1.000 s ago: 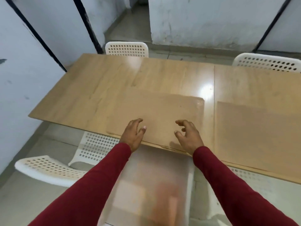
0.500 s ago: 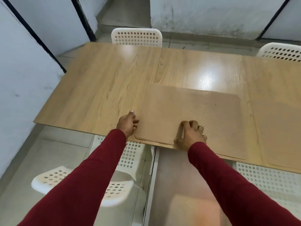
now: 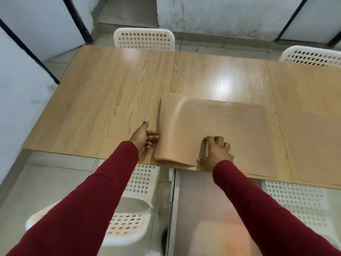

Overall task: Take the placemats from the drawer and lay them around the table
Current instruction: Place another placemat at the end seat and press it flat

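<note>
A stack of tan textured placemats (image 3: 221,122) lies at the front edge of the wooden table (image 3: 110,98). The top mat's left side is bent up off the stack. My left hand (image 3: 145,137) is at that raised left edge, thumb straight and fingers reaching toward and under it. My right hand (image 3: 215,150) sits on the stack's front part with fingers curled on top and the thumb at the front edge. Another single placemat (image 3: 313,145) lies flat to the right.
White perforated chairs stand at the far side (image 3: 144,39), the far right (image 3: 311,56) and under the near edge (image 3: 129,218) (image 3: 295,196). A blurred grey panel (image 3: 203,218) sits below me. White walls close in on the left.
The stack's top mat has risen at its left side. My left hand has opened out against that edge. My right hand stays on the front of the stack. The view has shifted left.
</note>
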